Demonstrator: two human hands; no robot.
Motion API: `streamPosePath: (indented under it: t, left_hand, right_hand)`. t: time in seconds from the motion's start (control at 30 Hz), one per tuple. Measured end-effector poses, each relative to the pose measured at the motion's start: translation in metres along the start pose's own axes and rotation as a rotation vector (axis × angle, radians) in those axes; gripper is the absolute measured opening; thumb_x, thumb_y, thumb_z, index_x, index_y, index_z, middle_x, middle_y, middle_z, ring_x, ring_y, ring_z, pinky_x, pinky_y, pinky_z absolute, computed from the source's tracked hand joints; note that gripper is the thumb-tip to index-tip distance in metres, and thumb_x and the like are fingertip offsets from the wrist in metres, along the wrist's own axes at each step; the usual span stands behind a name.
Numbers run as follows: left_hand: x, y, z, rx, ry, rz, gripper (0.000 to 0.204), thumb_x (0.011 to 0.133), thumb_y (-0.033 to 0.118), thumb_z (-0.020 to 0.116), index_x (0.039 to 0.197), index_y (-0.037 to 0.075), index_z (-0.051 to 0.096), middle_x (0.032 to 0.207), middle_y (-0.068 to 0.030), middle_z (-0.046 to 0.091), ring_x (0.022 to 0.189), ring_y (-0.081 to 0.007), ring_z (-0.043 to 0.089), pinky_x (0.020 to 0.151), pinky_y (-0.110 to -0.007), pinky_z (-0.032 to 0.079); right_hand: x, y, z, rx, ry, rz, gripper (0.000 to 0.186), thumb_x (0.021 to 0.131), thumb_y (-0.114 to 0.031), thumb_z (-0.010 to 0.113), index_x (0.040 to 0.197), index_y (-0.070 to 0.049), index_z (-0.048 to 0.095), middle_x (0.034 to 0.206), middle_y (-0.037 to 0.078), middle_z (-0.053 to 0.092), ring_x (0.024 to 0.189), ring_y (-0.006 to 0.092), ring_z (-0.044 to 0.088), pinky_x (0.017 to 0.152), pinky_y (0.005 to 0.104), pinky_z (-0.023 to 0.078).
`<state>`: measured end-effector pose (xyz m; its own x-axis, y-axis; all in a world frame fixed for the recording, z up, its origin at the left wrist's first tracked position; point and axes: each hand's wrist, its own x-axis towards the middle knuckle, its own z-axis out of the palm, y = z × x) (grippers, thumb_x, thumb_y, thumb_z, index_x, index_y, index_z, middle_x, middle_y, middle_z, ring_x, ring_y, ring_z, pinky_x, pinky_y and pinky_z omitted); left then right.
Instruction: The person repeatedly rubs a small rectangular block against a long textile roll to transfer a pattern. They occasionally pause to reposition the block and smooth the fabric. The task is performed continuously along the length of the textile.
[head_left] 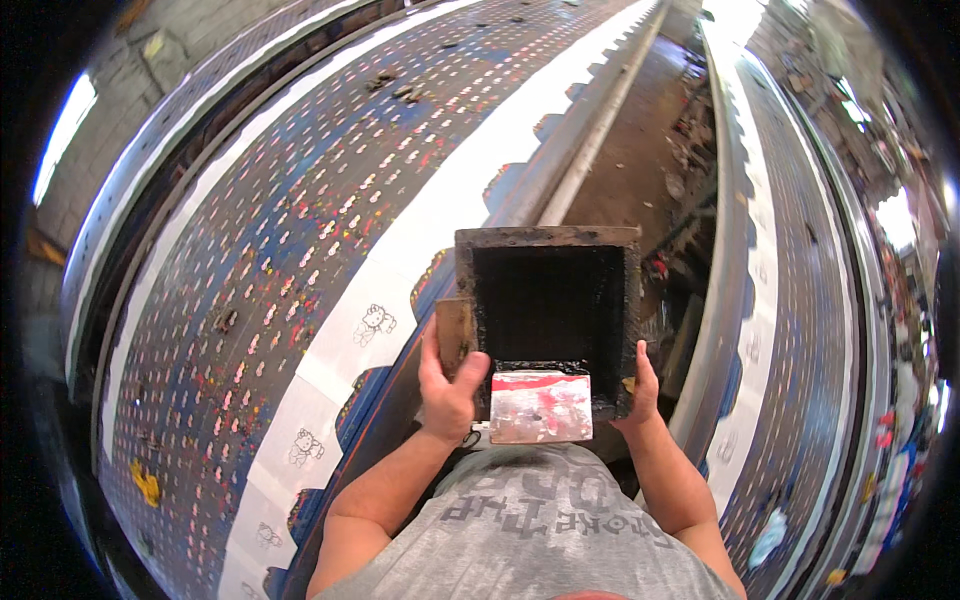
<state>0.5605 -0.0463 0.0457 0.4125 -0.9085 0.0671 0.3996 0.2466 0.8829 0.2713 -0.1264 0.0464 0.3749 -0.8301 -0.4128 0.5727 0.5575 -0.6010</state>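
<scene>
In front of my body I hold a box-like wooden printing frame (548, 237), its inside coated black and glossy. My left hand (448, 395) grips its left side at a small wooden side piece (454, 328), the thumb lying over the edge. My right hand (642, 390) holds the right side near the lower corner, with its fingers running up along the outside and partly hidden. A flat block (541, 412), white with red smears, rests in the near end of the frame. What lies under the frame is hidden.
A long print table (300, 200) runs along my left, dotted with pale marks and paint. White cloth (345, 325) printed with cartoon outlines lines its near edge. A second table (790, 280) stands to my right. Between them is a brown floor aisle (625, 170) with debris. A yellow rag (145, 484) lies at lower left.
</scene>
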Motion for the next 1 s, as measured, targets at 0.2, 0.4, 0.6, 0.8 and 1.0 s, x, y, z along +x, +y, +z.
streamPosePath:
  t: [0.2,0.4,0.6,0.8,1.0]
  left_hand:
    - [0.079,-0.021,0.021,0.492,0.252,0.225,0.111,0.091,0.007,0.093,0.181,-0.002,0.028,0.173,-0.025,0.05,0.161,-0.035,0.05,0.136,-0.047,0.036]
    - [0.145,-0.012,0.009,0.375,0.584,0.311,0.104,0.092,-0.003,0.085,0.18,-0.005,0.03,0.169,-0.0222,0.056,0.155,-0.0298,0.057,0.135,-0.043,0.04]
    - [0.213,0.017,-0.003,0.431,0.918,0.567,0.103,0.092,-0.005,0.088,0.18,-0.001,0.034,0.17,-0.0182,0.056,0.152,-0.0279,0.058,0.132,-0.043,0.044]
    - [0.224,-0.035,0.005,0.525,1.124,0.495,0.105,0.09,-0.004,0.089,0.18,-0.001,0.035,0.177,-0.0193,0.049,0.161,-0.0301,0.05,0.136,-0.044,0.038]
    - [0.207,-0.117,0.03,0.557,1.214,0.308,0.105,0.087,-0.005,0.089,0.179,-0.001,0.037,0.172,-0.0197,0.055,0.156,-0.0305,0.056,0.134,-0.044,0.042]
  right_hand:
    - [0.11,-0.062,0.026,-0.075,-0.092,0.11,0.06,0.121,-0.057,0.054,0.152,-0.008,0.069,0.142,0.014,0.08,0.125,0.0332,0.08,0.111,0.0523,0.063]
    - [0.252,-0.081,0.101,-0.271,-0.351,0.201,0.058,0.121,-0.052,0.056,0.155,-0.006,0.068,0.146,0.012,0.078,0.129,0.0284,0.077,0.114,0.0476,0.06]
    - [0.358,-0.088,0.172,-0.279,-0.701,0.022,0.043,0.119,-0.023,0.067,0.153,0.003,0.067,0.144,0.011,0.076,0.128,0.0204,0.073,0.114,0.0362,0.056]
    - [0.415,-0.098,0.157,-0.959,-0.861,-0.119,0.045,0.113,-0.017,0.077,0.152,0.003,0.071,0.137,0.013,0.078,0.121,0.0182,0.073,0.108,0.0339,0.057]
    - [0.44,-0.113,0.105,-1.32,-0.861,0.002,0.046,0.108,-0.016,0.082,0.148,0.005,0.073,0.127,0.017,0.082,0.113,0.0236,0.078,0.101,0.0389,0.063]
